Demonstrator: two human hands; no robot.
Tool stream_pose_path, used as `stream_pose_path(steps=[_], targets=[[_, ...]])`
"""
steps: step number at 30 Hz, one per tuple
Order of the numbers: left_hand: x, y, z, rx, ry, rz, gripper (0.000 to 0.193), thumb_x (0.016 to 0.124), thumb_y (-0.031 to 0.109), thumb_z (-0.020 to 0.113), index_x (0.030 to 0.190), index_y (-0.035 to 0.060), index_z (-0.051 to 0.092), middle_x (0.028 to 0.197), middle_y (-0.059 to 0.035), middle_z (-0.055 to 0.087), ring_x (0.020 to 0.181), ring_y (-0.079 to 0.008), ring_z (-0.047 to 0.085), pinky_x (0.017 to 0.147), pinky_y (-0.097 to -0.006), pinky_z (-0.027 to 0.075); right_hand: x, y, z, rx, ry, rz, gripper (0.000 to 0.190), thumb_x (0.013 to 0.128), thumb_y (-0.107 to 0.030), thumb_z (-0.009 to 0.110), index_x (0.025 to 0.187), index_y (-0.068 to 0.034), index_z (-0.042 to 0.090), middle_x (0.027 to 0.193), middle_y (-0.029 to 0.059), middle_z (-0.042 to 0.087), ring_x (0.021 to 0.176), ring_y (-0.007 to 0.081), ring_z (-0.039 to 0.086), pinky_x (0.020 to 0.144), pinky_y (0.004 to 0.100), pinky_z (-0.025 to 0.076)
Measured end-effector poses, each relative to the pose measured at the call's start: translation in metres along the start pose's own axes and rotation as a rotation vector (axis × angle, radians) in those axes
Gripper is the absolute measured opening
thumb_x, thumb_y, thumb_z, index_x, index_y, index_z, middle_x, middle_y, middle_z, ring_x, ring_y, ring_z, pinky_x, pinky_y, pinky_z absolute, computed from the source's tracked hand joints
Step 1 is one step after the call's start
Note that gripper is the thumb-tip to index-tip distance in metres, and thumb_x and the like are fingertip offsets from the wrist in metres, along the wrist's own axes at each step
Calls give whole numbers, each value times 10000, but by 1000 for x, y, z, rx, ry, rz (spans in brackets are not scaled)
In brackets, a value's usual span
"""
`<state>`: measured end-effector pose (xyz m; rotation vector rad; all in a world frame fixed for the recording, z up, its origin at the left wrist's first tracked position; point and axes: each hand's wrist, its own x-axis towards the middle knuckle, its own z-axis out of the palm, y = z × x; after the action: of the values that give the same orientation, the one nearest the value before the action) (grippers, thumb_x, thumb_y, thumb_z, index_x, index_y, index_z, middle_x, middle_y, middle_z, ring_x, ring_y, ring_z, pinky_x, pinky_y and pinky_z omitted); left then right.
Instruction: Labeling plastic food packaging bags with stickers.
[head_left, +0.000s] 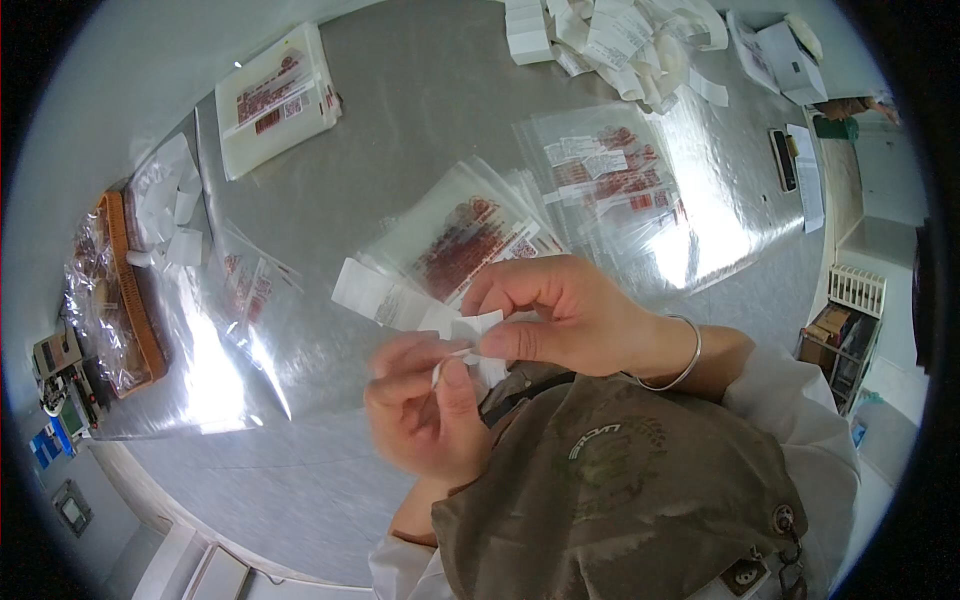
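My right hand (574, 315), with a metal bangle at the wrist, pinches a strip of white paper labels (386, 295) between thumb and fingers. The strip bears print and trails left over the lower edge of a pile of clear plastic bags (465, 244) with red-brown print. My left hand (431, 412) is slightly blurred; its thumb and forefinger grip the lower end of the same white strip, close to the right fingertips. Folds of the strip between the hands are partly hidden by the fingers. Both hands are over the table's near edge, before a brown apron (622, 465).
On the metal table (405, 82), more printed bags (607, 180) with labels lie right of the pile. A bag stack (274, 101), a heap of label strips (622, 45), paper scraps (169, 187), an orange basket (124, 292) of wrapped goods and a phone (782, 160) surround it.
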<state>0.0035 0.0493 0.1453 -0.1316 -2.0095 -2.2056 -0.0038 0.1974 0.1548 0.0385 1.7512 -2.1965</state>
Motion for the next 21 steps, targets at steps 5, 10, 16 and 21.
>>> stream_pose_path(steps=[5,10,16,21], targets=[[-2,1,0,-174,90,-175,203,825,95,597,814,38,402,801,-157,588,849,-210,519,804,-343,401,-1,-4,2,-363,6,-217,127,768,-73,643,824,1,556,916,110,580,816,194,554,713,291,427],[-3,1,3,-223,160,-238,212,830,133,599,816,41,408,801,-151,581,885,-241,528,858,-381,381,-1,-4,1,-302,-3,-229,109,753,-54,636,802,-3,554,898,113,584,778,208,558,690,295,425],[0,7,2,-449,312,-529,188,846,166,579,919,32,468,924,-149,576,953,-228,527,892,-391,380,0,-1,-2,-322,9,-196,101,738,-37,628,757,-11,532,840,94,566,752,194,543,661,296,414],[7,3,-7,-586,328,-642,298,899,350,451,967,64,500,1022,-92,550,996,-212,491,840,-381,400,-2,0,-7,-259,56,-140,138,725,-56,659,751,-19,528,794,72,539,736,188,523,640,295,410]])
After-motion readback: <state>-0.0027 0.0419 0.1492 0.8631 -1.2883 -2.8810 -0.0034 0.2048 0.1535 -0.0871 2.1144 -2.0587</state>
